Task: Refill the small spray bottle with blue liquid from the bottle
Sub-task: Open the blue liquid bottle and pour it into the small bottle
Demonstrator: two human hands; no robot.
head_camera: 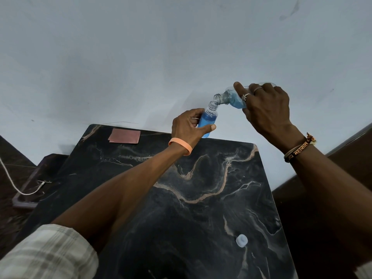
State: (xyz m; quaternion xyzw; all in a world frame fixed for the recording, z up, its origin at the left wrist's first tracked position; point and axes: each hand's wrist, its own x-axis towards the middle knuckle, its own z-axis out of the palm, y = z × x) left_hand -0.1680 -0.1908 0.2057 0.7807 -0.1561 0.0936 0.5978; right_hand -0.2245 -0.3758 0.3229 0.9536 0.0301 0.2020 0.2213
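In front of you stands a table (201,218) with a black, marble-patterned top run through by pale tan veins. Its far edge meets the light wall. At your far left corner a flat, pinkish-brown square of cloth (124,135) lies on the top, just inside the edge. Near you, toward the right edge, a small translucent white cap (241,240) rests on the top, well apart from the cloth. Beside the table on your left sits a lower dark stand (30,190), with a white cord (12,182) trailing onto it.
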